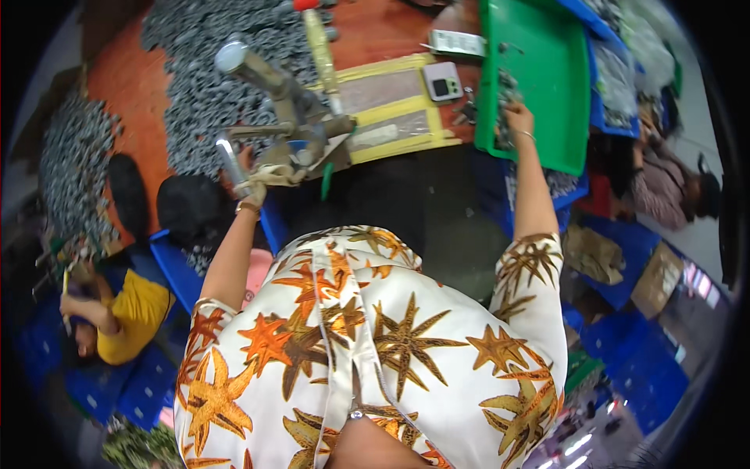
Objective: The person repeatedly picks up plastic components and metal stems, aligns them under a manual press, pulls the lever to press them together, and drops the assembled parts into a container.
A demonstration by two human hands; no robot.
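My left hand is gloved and closed around the lower metal lever of a hand press that stands on the reddish table. My right hand reaches out to the green tray and rests on a small heap of grey metal parts at the tray's left edge; I cannot tell whether its fingers pinch a part. A bangle sits on each wrist. My patterned white shirt with orange starfish fills the lower middle of the view.
A large pile of grey metal parts covers the table's left side. A yellow-framed mat, a small digital scale and blue bins lie near the press. Another person in yellow sits at the left, one more at the right.
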